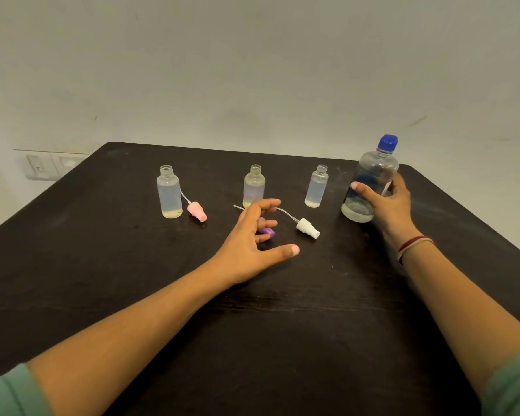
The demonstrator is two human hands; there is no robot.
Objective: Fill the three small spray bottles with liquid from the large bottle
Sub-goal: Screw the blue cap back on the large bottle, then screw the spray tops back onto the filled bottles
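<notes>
From the head camera, a person sits at a dark counter [102, 265] with both arms stretched out.

The right hand [385, 202] is wrapped around the large bottle [370, 181], which stands upright near the right edge of the counter. Its blue cap [388, 143] is on. The fingers are closed around the bottle's middle. The left hand [252, 241] hovers low over the middle of the counter with its fingers spread and curled, holding nothing. Just under it lies the purple spray top [267, 231].

The three small bottles stand in a row at the back, all with open necks. The left small bottle [169, 192] has the pink spray top [197, 211] lying just beside it. The middle small bottle [253, 186] stands just behind the left hand. The right small bottle [316, 186] stands near the large bottle, and the white spray top [307, 228] lies in front of it.

Each small bottle looks to have only a thin layer of pale liquid at the bottom. The large bottle looks mostly empty too, with a little liquid low down.

I think the filling is at an early step, since the big bottle is capped. Next, the cap has to come off. The left hand is free to twist it while the right hand holds the bottle steady. Then the pour needs care, because the small necks are narrow and could spill.
</notes>
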